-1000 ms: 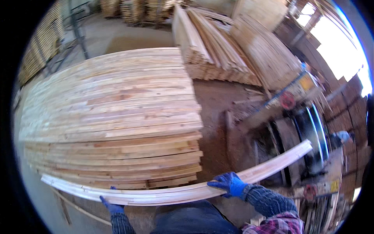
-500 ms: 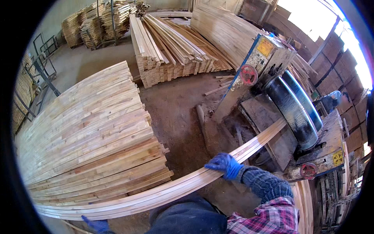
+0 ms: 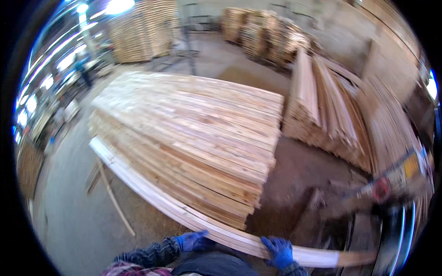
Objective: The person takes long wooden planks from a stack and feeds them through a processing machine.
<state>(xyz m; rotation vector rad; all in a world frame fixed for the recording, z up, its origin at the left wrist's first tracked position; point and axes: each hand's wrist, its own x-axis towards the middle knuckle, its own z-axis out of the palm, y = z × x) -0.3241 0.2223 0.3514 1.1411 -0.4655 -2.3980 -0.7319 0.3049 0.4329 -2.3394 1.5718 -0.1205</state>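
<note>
A long bundle of pale wooden strips (image 3: 161, 197) runs from the left of the stack to the machine at lower right. My left hand (image 3: 192, 240), in a blue glove, grips the bundle's near edge close to my body. To its right, my right hand (image 3: 278, 252), also blue-gloved, lies over the bundle with fingers bent across its top. Both palms are hidden. Beyond the bundle, and close alongside it, lies a wide stack of wooden boards (image 3: 198, 124). The bundle's right end is blurred by the machine's rollers (image 3: 401, 237).
The machine's red handwheel (image 3: 381, 189) stands at right. Farther back are a pile of long strips (image 3: 322, 115) and several tall wood stacks (image 3: 258, 34). A loose thin stick (image 3: 115, 198) rests on the floor at left. Another person (image 3: 83, 69) stands far off at upper left.
My view has swung left, so the machine now sits at the right edge. My hands are closer together, and the left one shows more fully at the bundle's edge.
</note>
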